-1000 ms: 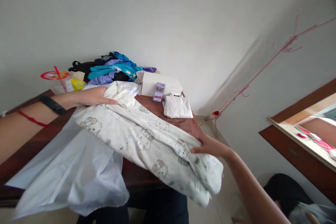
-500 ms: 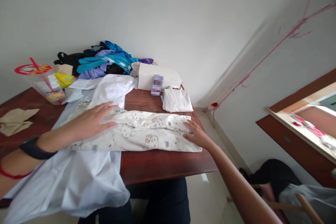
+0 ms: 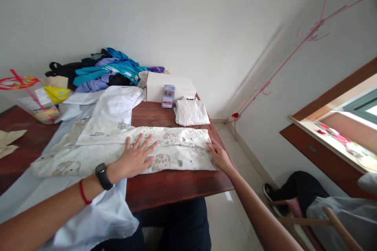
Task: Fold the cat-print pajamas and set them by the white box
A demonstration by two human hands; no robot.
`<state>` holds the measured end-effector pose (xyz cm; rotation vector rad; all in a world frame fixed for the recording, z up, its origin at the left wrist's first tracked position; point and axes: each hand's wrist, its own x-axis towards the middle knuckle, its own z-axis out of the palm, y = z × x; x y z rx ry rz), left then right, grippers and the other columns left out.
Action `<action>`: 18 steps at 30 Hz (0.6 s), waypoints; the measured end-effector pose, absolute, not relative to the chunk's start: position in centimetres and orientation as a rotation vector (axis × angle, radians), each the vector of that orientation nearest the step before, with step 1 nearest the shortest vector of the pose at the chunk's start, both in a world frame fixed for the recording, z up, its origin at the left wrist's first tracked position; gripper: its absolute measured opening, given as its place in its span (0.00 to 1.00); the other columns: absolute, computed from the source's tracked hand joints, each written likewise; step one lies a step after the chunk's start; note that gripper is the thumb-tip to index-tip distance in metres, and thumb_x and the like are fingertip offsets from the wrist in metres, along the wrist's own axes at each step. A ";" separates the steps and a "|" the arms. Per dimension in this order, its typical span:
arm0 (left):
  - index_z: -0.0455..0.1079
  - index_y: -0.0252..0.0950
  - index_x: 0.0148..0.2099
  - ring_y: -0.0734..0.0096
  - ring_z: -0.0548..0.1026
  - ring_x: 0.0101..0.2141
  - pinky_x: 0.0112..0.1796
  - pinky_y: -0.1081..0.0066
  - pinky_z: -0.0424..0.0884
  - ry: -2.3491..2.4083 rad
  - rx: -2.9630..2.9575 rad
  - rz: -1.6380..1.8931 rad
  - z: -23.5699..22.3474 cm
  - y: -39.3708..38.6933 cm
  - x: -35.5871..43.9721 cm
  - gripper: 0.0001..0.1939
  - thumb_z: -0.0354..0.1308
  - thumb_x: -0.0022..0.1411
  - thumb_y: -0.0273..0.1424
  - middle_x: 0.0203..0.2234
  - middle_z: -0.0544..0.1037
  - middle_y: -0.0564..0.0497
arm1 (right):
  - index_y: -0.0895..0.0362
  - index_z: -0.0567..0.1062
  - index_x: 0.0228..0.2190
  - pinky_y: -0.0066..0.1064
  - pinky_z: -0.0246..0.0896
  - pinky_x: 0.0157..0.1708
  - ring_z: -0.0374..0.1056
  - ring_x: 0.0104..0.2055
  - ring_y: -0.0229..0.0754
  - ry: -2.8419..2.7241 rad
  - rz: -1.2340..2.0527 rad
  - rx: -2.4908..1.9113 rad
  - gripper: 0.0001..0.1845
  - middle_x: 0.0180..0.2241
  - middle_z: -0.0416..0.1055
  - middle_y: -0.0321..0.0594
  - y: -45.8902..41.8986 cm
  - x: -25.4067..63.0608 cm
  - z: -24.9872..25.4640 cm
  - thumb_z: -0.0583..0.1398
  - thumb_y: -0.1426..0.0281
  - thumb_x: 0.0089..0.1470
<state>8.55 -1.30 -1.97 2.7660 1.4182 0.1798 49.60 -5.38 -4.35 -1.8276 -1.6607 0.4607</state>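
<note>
A cream-white garment with a cartoon cat print (image 3: 101, 159) lies folded into a long strip across the table. My left hand (image 3: 137, 157) rests flat on its middle, fingers spread. At the strip's right end, my right hand (image 3: 219, 156) touches the edge with its fingers stretched out, not visibly gripping. Beneath the strip's left part is plain white cloth (image 3: 97, 215), which hangs over the table's front edge. More white cloth (image 3: 118, 100) is bunched up behind the strip.
On the dark wooden table (image 3: 176, 186) are a folded white shirt (image 3: 193, 113), a white box (image 3: 173, 80), a clothes pile (image 3: 108, 68) and a clear cup with a straw (image 3: 37, 104). A pink coat rack (image 3: 268, 82) leans into view at right, above a wooden chair (image 3: 330, 219).
My left hand has moved right and toward me, onto the strip's middle, uncovering its left part. My right hand stays at the right end, fingers closer together. The view has shifted slightly.
</note>
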 end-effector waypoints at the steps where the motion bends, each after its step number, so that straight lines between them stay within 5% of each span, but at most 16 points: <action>1: 0.55 0.50 0.74 0.30 0.47 0.71 0.61 0.24 0.40 1.396 2.753 0.191 -1.7 -1.3 9.0 0.30 0.48 0.73 0.44 0.74 0.51 0.47 | 0.58 0.81 0.50 0.46 0.60 0.62 0.66 0.64 0.57 -1.558 0.498 -1.818 0.30 0.60 0.72 0.53 -5.2 49.8 -4.0 0.52 0.51 0.64; 7: 0.48 0.42 0.77 0.41 0.44 0.72 0.67 0.39 0.43 1.170 2.736 0.280 -0.1 -0.8 14.5 0.38 0.39 0.74 0.55 0.75 0.46 0.46 | 0.58 0.80 0.46 0.34 0.72 0.38 0.77 0.45 0.53 -1.269 0.862 -1.948 0.26 0.42 0.81 0.47 -4.0 50.5 -1.2 0.64 0.52 0.53; 14: 0.51 0.45 0.76 0.31 0.42 0.72 0.62 0.27 0.38 1.180 2.680 0.287 -2.3 -1.1 17.2 0.35 0.47 0.73 0.51 0.75 0.45 0.43 | 0.59 0.80 0.31 0.28 0.64 0.25 0.74 0.31 0.46 -1.220 1.010 -2.021 0.17 0.27 0.79 0.43 -2.6 49.7 0.2 0.72 0.59 0.45; 18: 0.50 0.45 0.76 0.33 0.42 0.72 0.62 0.26 0.37 1.183 2.666 0.294 -2.5 -1.5 17.0 0.35 0.46 0.73 0.52 0.75 0.44 0.42 | 0.59 0.80 0.31 0.26 0.63 0.26 0.74 0.30 0.43 -1.170 1.131 -1.993 0.16 0.28 0.79 0.41 -3.2 49.3 1.0 0.71 0.59 0.46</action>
